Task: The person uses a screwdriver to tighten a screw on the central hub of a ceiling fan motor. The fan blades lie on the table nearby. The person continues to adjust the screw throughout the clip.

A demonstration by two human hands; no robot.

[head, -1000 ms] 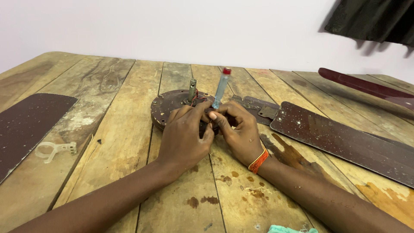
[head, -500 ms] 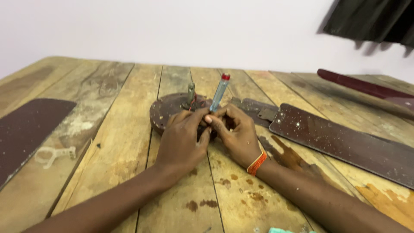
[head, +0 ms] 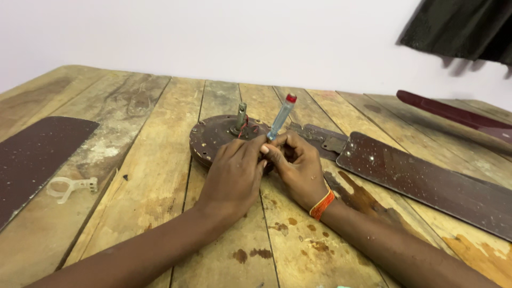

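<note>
A round brown ceiling-fan motor point(head: 213, 136) lies on the wooden table point(head: 154, 176), its short metal shaft point(head: 240, 117) sticking up with red wires beside it. My left hand point(head: 233, 173) rests on the motor's near edge, fingers curled over it. My right hand point(head: 296, 168), an orange band at its wrist, grips a screwdriver point(head: 281, 116) with a clear blue handle and red cap. The tool stands nearly upright, leaning a little to the right. Its tip is hidden between my two hands.
A brown fan blade point(head: 426, 178) lies to the right, still joined to the motor by a bracket point(head: 330, 143). Another blade point(head: 32, 160) lies at the left edge, a third point(head: 453, 114) at the far right. A small clear plastic clip point(head: 69, 186) lies near the left blade. Dark cloth point(head: 464, 26) hangs top right.
Both hands stay on the motor with the screwdriver upright. The view has shifted slightly; the hands have barely moved.
</note>
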